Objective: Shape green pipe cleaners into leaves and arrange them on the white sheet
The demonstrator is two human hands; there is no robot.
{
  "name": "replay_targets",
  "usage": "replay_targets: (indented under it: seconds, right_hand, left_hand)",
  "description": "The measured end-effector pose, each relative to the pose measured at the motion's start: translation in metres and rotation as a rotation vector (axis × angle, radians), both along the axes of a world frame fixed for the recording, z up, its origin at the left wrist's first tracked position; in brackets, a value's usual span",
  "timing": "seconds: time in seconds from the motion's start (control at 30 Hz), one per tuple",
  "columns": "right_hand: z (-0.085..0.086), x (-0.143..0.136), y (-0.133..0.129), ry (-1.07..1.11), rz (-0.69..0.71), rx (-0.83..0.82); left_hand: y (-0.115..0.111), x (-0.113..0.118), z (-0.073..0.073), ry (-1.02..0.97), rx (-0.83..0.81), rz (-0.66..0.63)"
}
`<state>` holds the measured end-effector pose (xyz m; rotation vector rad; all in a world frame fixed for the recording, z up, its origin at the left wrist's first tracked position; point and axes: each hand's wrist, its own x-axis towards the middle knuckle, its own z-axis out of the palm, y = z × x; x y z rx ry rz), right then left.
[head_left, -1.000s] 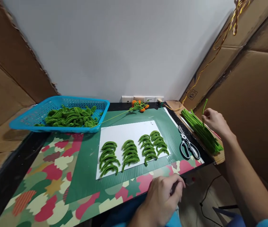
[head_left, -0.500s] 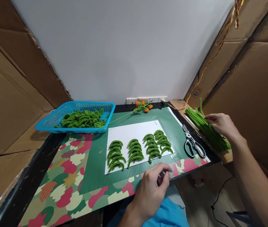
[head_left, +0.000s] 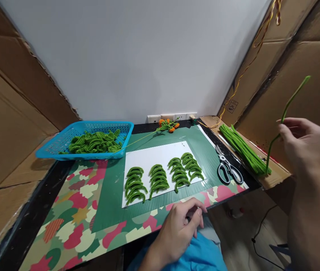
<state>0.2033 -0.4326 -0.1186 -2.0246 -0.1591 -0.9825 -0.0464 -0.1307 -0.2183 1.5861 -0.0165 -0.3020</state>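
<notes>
My right hand (head_left: 303, 141), at the right, pinches one long green pipe cleaner (head_left: 294, 95) between thumb and fingers. It stands nearly upright and slightly bent, its lower end close to the bundle of green pipe cleaners (head_left: 241, 148). My left hand (head_left: 181, 226) is loosely curled at the table's front edge, thumb near the fingertips, with nothing seen in it. Beyond it lies a white sheet (head_left: 145, 156) bearing several columns of curved, folded green pipe cleaner pieces (head_left: 159, 178). Black-and-white-handled scissors (head_left: 227, 167) lie between the sheet and the bundle, blades pointing away.
A blue plastic basket (head_left: 45, 152) with a heap of shaped green pieces (head_left: 94, 142) stands at the back left. Orange flowers (head_left: 169, 124) on a long stem lie near the wall sockets (head_left: 180, 119). Cardboard walls (head_left: 7, 98) close in both sides.
My right hand has lifted away from the bundle, up and to the right, drawing out one pipe cleaner. My left hand stays near the table edge, and the view has shifted slightly.
</notes>
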Motion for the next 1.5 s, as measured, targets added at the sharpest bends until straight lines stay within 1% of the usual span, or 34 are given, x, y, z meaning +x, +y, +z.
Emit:
replay_targets:
  seconds: [0.03, 0.07, 0.13, 0.17, 0.2, 0.27, 0.3, 0.37, 0.43, 0.5, 0.63, 0.7, 0.8, 0.87, 0.93, 1.0, 1.1, 1.2, 1.27, 1.37, 1.5]
  right_hand:
    - [0.001, -0.010, 0.003, -0.026, 0.057, 0.051]
    - [0.002, -0.021, 0.008, -0.042, 0.130, 0.151]
    - [-0.003, -0.049, 0.023, -0.029, 0.265, 0.398]
    - [-0.008, -0.064, 0.032, 0.029, 0.358, 0.525]
    - [-0.015, -0.079, 0.042, 0.134, 0.467, 0.609]
    - [-0.035, -0.107, 0.063, 0.376, 0.644, 0.680]
    - [-0.046, -0.120, 0.072, 0.454, 0.702, 0.697]
    - [-0.069, -0.139, 0.089, 0.548, 0.735, 0.726]
    - [-0.086, -0.151, 0.101, 0.544, 0.682, 0.788]
    - [-0.097, -0.157, 0.106, 0.514, 0.623, 0.859]
    - [-0.105, -0.164, 0.102, 0.439, 0.528, 0.951]
    - [-0.106, -0.168, 0.097, 0.411, 0.473, 0.986]
    - [-0.107, -0.176, 0.092, 0.357, 0.392, 1.080]
    - [-0.107, -0.182, 0.091, 0.344, 0.401, 1.128]
    - [-0.107, -0.188, 0.093, 0.364, 0.439, 1.154]
    - [-0.107, -0.194, 0.097, 0.378, 0.452, 1.177]
    - [-0.106, -0.200, 0.105, 0.347, 0.432, 1.193]
    - [-0.103, -0.204, 0.112, 0.293, 0.399, 1.194]
    - [-0.102, -0.206, 0.115, 0.261, 0.368, 1.207]
    - [-0.099, -0.209, 0.119, 0.210, 0.327, 1.208]
    - [-0.096, -0.213, 0.125, 0.090, 0.272, 1.114]
  left_hand:
    - [0.000, -0.001, 0.001, -0.008, 0.008, -0.003]
    - [0.000, -0.001, 0.002, -0.016, 0.016, -0.008]
    - [0.000, -0.002, 0.003, -0.025, 0.022, -0.010]
    - [0.000, -0.002, 0.004, -0.024, 0.017, -0.004]
    - [0.000, -0.003, 0.004, -0.020, 0.006, 0.006]
    - [0.001, -0.003, 0.004, -0.010, -0.029, 0.010]
    - [0.002, -0.003, 0.004, -0.005, -0.050, -0.001]
    - [0.003, -0.003, 0.004, 0.014, -0.088, -0.045]
    - [0.004, -0.002, 0.004, 0.050, -0.101, -0.067]
    - [0.003, -0.001, 0.004, 0.089, -0.096, -0.046]
    - [0.001, -0.001, 0.000, 0.094, -0.105, 0.106]
    - [-0.001, 0.000, -0.004, 0.074, -0.126, 0.168]
    - [-0.002, 0.002, -0.008, 0.054, -0.185, 0.216]
    - [-0.002, 0.004, -0.009, 0.041, -0.236, 0.232]
    - [-0.002, 0.006, -0.008, 0.030, -0.288, 0.267]
    - [-0.001, 0.007, -0.006, 0.021, -0.343, 0.349]
    - [-0.001, 0.005, -0.004, -0.010, -0.391, 0.501]
    - [0.001, 0.000, -0.004, -0.060, -0.359, 0.658]
    - [0.003, -0.004, -0.004, -0.092, -0.299, 0.720]
    - [0.005, -0.010, -0.004, -0.130, -0.225, 0.729]
    - [0.003, -0.016, 0.003, -0.164, -0.227, 0.760]
